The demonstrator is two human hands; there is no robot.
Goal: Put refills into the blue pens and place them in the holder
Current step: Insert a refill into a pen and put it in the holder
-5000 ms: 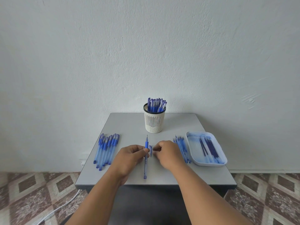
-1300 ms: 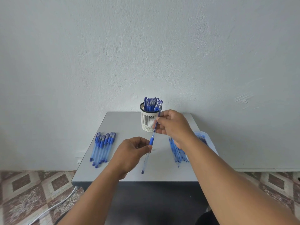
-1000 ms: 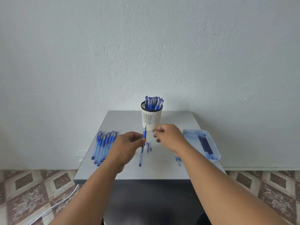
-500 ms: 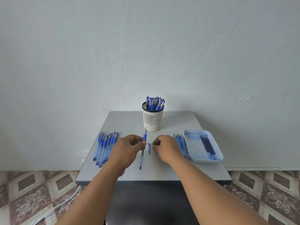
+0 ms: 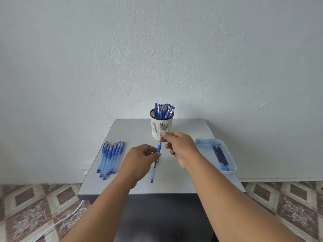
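My left hand [image 5: 139, 158] pinches a blue pen [image 5: 155, 165] at its dark blue grip, holding it tilted above the table's middle. My right hand [image 5: 180, 147] pinches a small piece at the pen's upper tip; what that piece is stays hidden under the fingers. Just behind the hands stands a white slotted holder [image 5: 161, 127] filled with several blue pens. Several more blue pens [image 5: 111, 158] lie in a row on the table's left side. A white tray [image 5: 227, 151] at the right holds several dark blue refills [image 5: 219, 153].
The small grey table [image 5: 132, 130] stands against a white wall. Patterned floor tiles lie on both sides, and a white cable [image 5: 57, 224] runs across the floor at lower left.
My right hand has lifted off the table to the pen's upper tip. The small piece that lay beside the pen is gone from the tabletop. My left hand has raised the pen slightly.
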